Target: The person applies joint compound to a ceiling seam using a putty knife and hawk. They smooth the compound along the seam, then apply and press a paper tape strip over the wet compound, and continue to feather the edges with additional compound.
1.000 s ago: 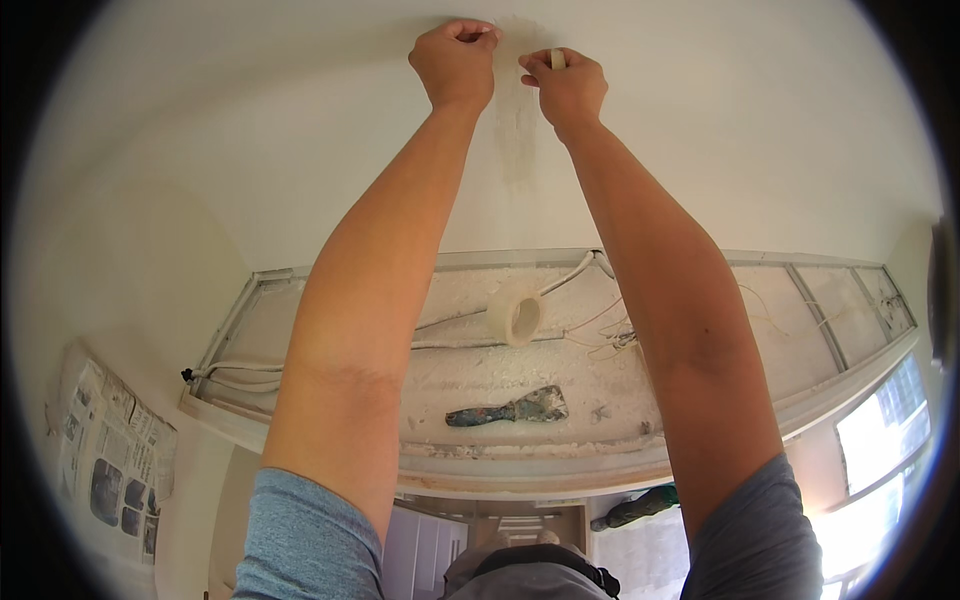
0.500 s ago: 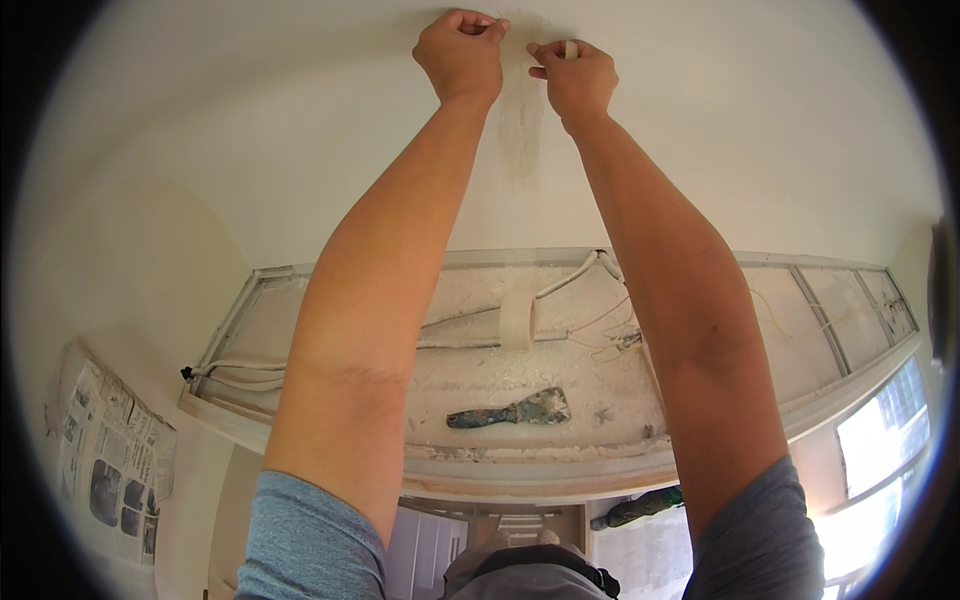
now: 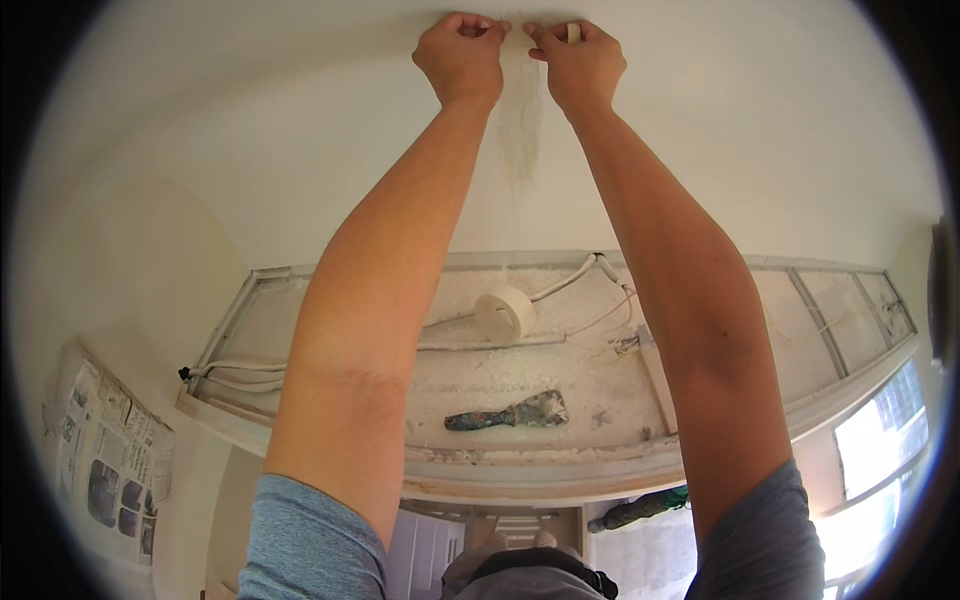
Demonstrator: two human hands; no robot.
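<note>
Both arms reach up to a pale plastered surface at the top. My left hand [image 3: 460, 58] is closed, its thumb and fingertips pinched close to the surface; what they hold is too small to make out. Just to its right, my right hand [image 3: 582, 68] is pinched too, with a short pale strip [image 3: 573, 33] showing between its fingers. A rough beige patch [image 3: 520, 140] runs down from between the hands. Well below them is a cream roll of tape [image 3: 505, 314], its round side facing me. A faint band appears above it; whether it joins the hands cannot be told.
Under my arms lies a dusty framed ledge [image 3: 480, 370] with white cables [image 3: 565, 282] and thin loose wires [image 3: 600, 345]. A plaster-caked putty knife [image 3: 508, 411] rests on it. Newspaper sheets [image 3: 115, 455] hang at left; a bright window [image 3: 885, 435] is at right.
My right hand has risen slightly, its fingertips nearer the surface and my left hand. The tape roll has turned from edge-on to side-on and shifted slightly left. My left hand has hardly moved.
</note>
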